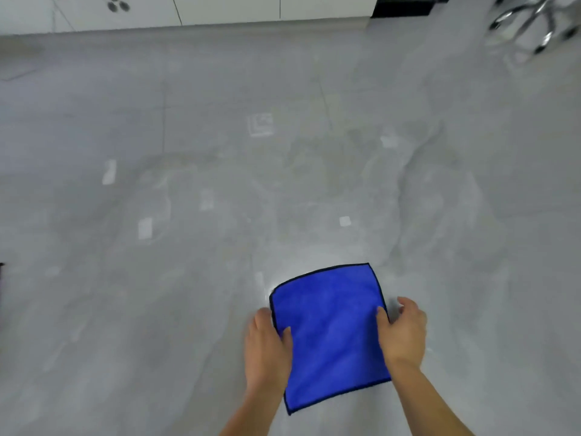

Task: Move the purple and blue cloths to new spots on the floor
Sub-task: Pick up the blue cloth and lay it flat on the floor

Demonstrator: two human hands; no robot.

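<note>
A square blue cloth (330, 335) with a dark hem is spread flat just above the grey floor, near the bottom centre of the head view. My left hand (267, 347) grips its left edge, thumb on top of the fabric. My right hand (404, 333) grips its right edge the same way, with the fingers curled under the hem. No purple cloth is in sight.
The grey tiled floor (220, 184) carries several pale tape marks and a faint square marker (260, 124). White cabinet fronts (220, 11) line the far edge. Chrome chair legs (531, 23) stand at the top right.
</note>
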